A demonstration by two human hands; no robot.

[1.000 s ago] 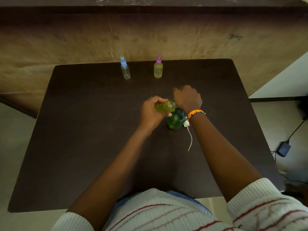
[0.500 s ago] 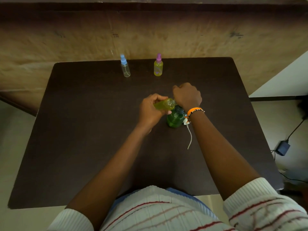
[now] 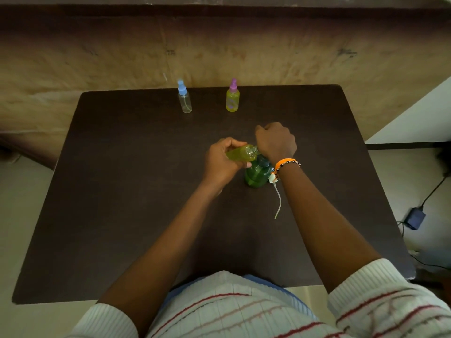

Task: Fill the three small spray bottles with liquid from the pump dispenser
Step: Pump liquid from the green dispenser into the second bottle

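Note:
My left hand (image 3: pixel 223 162) grips a small uncapped bottle (image 3: pixel 241 152) full of yellow-green liquid, tilted on its side with its mouth toward the green pump dispenser (image 3: pixel 257 173) at the table's middle. My right hand (image 3: pixel 275 141) is curled over the dispenser's top, hiding the pump head. A white spray cap with its thin tube (image 3: pixel 277 198) lies on the table just right of the dispenser. At the back stand a clear bottle with a blue cap (image 3: pixel 184 100) and a yellow-filled bottle with a purple cap (image 3: pixel 232 98).
The dark brown table (image 3: pixel 122 191) stands against a tan wall. On the floor at the right lie a black power adapter (image 3: pixel 415 218) and its cables.
The hands stay at the dispenser with only slight shifts. The view has tipped a little.

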